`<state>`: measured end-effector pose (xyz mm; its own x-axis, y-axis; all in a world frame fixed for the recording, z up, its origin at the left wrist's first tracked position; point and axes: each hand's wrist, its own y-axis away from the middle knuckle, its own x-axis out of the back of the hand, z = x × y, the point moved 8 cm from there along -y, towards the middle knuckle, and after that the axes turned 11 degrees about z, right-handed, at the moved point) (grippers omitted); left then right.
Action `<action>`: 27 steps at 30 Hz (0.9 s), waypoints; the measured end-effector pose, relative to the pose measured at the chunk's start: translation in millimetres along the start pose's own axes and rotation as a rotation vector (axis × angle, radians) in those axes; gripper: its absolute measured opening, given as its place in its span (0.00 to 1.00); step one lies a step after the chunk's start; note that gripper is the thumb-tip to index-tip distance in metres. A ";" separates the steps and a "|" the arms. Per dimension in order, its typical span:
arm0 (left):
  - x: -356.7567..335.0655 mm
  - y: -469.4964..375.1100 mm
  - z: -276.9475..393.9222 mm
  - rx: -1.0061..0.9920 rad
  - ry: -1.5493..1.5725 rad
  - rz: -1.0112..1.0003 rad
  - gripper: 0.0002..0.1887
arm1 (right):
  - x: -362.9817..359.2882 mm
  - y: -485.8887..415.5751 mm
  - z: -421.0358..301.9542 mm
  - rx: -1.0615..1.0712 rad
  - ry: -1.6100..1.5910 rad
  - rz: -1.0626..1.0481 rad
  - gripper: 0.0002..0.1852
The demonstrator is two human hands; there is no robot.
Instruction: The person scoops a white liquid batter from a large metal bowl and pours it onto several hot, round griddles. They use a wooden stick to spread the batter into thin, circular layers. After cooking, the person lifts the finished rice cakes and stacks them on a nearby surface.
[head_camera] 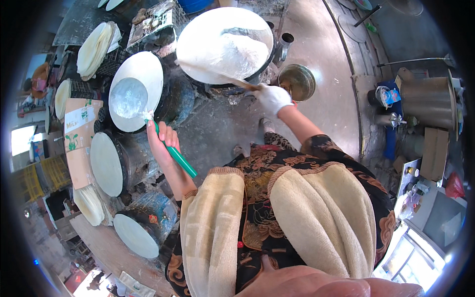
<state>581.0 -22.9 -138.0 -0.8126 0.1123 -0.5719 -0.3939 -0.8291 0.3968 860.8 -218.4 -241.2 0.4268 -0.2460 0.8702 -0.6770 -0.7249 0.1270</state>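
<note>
My left hand [163,137] is closed around the green handle [182,161] of a ladle-like tool. White batter clings to the handle's far end. A round shiny disc [128,98], apparently the tool's bowl, lies over a round white-coated griddle [154,78]. My right hand [274,97], in a white glove, grips a thin wooden stick or spreader [219,76], blurred by motion. The stick reaches across the near edge of a large round griddle [200,33]. A mound of white batter or flour [241,52] sits on it.
Several drum stoves with round pale tops, including one griddle [106,163], stand to my left. Stacked thin pancakes [94,52] and a cardboard carton [81,143] lie beyond them. A metal bucket [306,81] and a stovepipe [285,46] are beside the large griddle.
</note>
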 end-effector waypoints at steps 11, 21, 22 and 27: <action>-32.1 -14.9 -22.3 0.049 -0.031 -0.039 0.19 | 54.7 -31.1 37.8 0.026 -0.065 0.033 0.22; -52.0 -14.1 -33.0 0.074 -0.106 0.036 0.25 | 92.4 -79.5 74.2 0.004 -0.032 0.217 0.20; -55.0 -14.0 -32.6 0.068 -0.110 0.033 0.25 | 85.2 -63.2 77.1 0.072 -0.037 0.231 0.19; -52.4 -14.0 -26.9 0.024 -0.134 0.028 0.25 | 73.6 -58.7 138.0 -0.139 0.123 0.165 0.19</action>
<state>640.6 -31.9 -132.9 -0.8730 0.1631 -0.4596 -0.3791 -0.8198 0.4292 1014.8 -282.8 -250.3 0.2329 -0.2673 0.9350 -0.8109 -0.5841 0.0350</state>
